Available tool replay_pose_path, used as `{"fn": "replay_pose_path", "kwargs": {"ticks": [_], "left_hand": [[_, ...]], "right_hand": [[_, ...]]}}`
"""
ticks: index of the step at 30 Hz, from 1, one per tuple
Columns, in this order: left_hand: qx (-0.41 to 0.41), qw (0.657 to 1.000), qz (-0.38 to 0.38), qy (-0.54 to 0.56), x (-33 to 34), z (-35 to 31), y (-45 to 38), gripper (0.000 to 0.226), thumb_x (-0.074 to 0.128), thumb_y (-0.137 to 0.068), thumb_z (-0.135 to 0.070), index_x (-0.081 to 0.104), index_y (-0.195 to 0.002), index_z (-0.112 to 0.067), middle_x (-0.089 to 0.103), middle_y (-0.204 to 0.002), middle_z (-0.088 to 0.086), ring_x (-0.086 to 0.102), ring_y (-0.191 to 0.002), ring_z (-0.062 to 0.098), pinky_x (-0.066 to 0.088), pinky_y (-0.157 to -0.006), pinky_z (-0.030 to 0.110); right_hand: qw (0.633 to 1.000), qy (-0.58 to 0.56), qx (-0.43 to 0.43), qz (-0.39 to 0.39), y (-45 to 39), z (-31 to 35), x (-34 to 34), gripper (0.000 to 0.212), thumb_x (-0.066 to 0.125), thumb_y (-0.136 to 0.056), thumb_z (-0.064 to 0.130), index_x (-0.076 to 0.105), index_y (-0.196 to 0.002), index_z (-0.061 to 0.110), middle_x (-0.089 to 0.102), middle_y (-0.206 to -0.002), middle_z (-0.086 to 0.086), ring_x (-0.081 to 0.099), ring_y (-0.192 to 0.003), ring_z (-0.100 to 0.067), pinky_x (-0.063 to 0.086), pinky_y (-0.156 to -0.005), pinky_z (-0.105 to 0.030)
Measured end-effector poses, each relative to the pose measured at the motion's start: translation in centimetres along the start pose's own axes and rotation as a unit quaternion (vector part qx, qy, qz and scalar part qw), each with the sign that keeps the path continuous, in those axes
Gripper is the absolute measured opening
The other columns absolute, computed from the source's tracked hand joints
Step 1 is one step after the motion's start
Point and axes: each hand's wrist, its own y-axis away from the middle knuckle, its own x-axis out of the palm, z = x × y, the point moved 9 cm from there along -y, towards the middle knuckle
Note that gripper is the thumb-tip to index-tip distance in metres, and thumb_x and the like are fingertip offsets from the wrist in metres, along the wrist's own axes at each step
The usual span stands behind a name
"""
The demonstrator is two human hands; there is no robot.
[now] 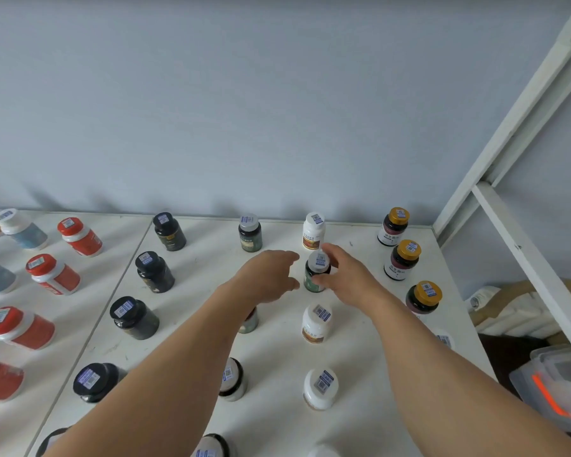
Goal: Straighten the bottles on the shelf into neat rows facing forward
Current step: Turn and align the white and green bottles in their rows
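Note:
A dark green bottle with a white cap (314, 273) stands upright in the column of white bottles on the white shelf (277, 351). My right hand (346, 275) grips it from the right, fingers over the cap and thumb on its side. My left hand (271, 277) hovers just left of it, fingers loosely curved, holding nothing. Behind stands a white bottle (314, 230), in front another white bottle (317, 323). My left forearm partly hides a green bottle (249, 321).
Black bottles (154, 272) line up to the left, gold-capped dark bottles (402, 260) to the right, red bottles (53, 273) on the neighbouring shelf panel. A white frame post (521, 110) rises at right, with a clear plastic box (554, 387) beyond the shelf edge.

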Motion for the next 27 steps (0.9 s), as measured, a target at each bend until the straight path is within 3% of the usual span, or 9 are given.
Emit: {"fn": "replay_pose_path", "kwargs": {"ticks": [7, 11, 14, 16, 19, 21, 24, 27], "left_hand": [[-0.024, 0.996, 0.04, 0.077, 1.4, 0.7, -1.7, 0.07, 0.069, -0.087, -0.035, 0.036, -0.147, -0.02, 0.051, -0.143, -0.004, 0.049, -0.128, 0.017, 0.04, -0.105, 0.031], [-0.028, 0.985, 0.048, 0.166, 1.5, 0.7, -2.0, 0.074, 0.075, -0.08, -0.035, 0.042, -0.145, -0.022, 0.055, -0.137, -0.005, 0.051, -0.126, 0.013, 0.04, -0.104, 0.029], [-0.02, 0.967, 0.05, 0.248, 1.3, 0.2, -2.1, 0.055, 0.077, -0.078, -0.032, 0.057, -0.128, -0.028, 0.064, -0.118, -0.011, 0.058, -0.114, 0.01, 0.046, -0.096, 0.029], [-0.011, 0.96, 0.048, 0.277, 1.1, -0.2, -2.2, 0.039, 0.076, -0.078, -0.032, 0.063, -0.114, -0.027, 0.069, -0.102, -0.011, 0.062, -0.097, 0.011, 0.05, -0.082, 0.028], [-0.009, 0.934, 0.064, 0.352, 1.1, -0.5, -2.0, 0.029, 0.075, -0.08, -0.03, 0.067, -0.108, -0.028, 0.07, -0.092, -0.011, 0.059, -0.082, 0.009, 0.042, -0.066, 0.022], [-0.014, 0.912, 0.091, 0.4, 1.6, -0.5, -1.8, 0.03, 0.076, -0.08, -0.028, 0.069, -0.109, -0.031, 0.073, -0.1, -0.013, 0.062, -0.095, 0.005, 0.044, -0.078, 0.022], [-0.01, 0.888, 0.119, 0.445, 2.2, -0.6, -1.9, 0.033, 0.08, -0.076, -0.026, 0.071, -0.108, -0.027, 0.073, -0.108, -0.006, 0.063, -0.112, 0.011, 0.044, -0.104, 0.033], [-0.006, 0.877, 0.13, 0.462, 2.5, -0.8, -2.2, 0.032, 0.079, -0.079, -0.02, 0.071, -0.11, -0.021, 0.073, -0.11, 0.0, 0.063, -0.112, 0.015, 0.046, -0.105, 0.034]], "right_hand": [[0.999, -0.026, -0.029, -0.023, -1.4, 0.4, -1.2, 0.045, 0.077, -0.081, 0.028, 0.059, -0.122, 0.031, 0.066, -0.108, 0.014, 0.062, -0.103, -0.008, 0.046, -0.081, -0.021], [0.997, -0.035, -0.041, -0.055, -1.0, 2.4, -3.1, 0.044, 0.077, -0.08, 0.035, 0.06, -0.12, 0.028, 0.065, -0.108, 0.011, 0.061, -0.098, -0.008, 0.044, -0.076, -0.02], [0.996, -0.035, -0.045, -0.071, -0.8, 3.7, -4.1, 0.039, 0.076, -0.079, 0.044, 0.06, -0.112, 0.033, 0.065, -0.102, 0.013, 0.06, -0.093, -0.002, 0.045, -0.076, -0.022], [0.995, -0.038, -0.04, -0.08, -0.6, 4.2, -4.6, 0.042, 0.075, -0.077, 0.05, 0.061, -0.113, 0.034, 0.064, -0.101, 0.015, 0.059, -0.093, -0.001, 0.045, -0.075, -0.022], [0.995, -0.045, -0.03, -0.089, -0.6, 4.4, -4.9, 0.049, 0.072, -0.076, 0.056, 0.061, -0.118, 0.03, 0.063, -0.102, 0.014, 0.061, -0.094, -0.005, 0.051, -0.083, -0.029], [0.994, -0.055, -0.022, -0.092, -0.6, 4.2, -4.8, 0.048, 0.07, -0.076, 0.059, 0.063, -0.113, 0.029, 0.063, -0.101, 0.013, 0.063, -0.094, -0.009, 0.055, -0.087, -0.038], [0.993, -0.055, -0.006, -0.102, -0.6, 3.8, -4.9, 0.045, 0.067, -0.075, 0.062, 0.063, -0.103, 0.026, 0.065, -0.099, 0.011, 0.064, -0.092, -0.012, 0.056, -0.085, -0.042], [0.993, -0.054, 0.004, -0.104, -0.6, 3.5, -5.1, 0.048, 0.067, -0.073, 0.065, 0.063, -0.1, 0.024, 0.066, -0.099, 0.008, 0.065, -0.09, -0.013, 0.057, -0.085, -0.043]]}}
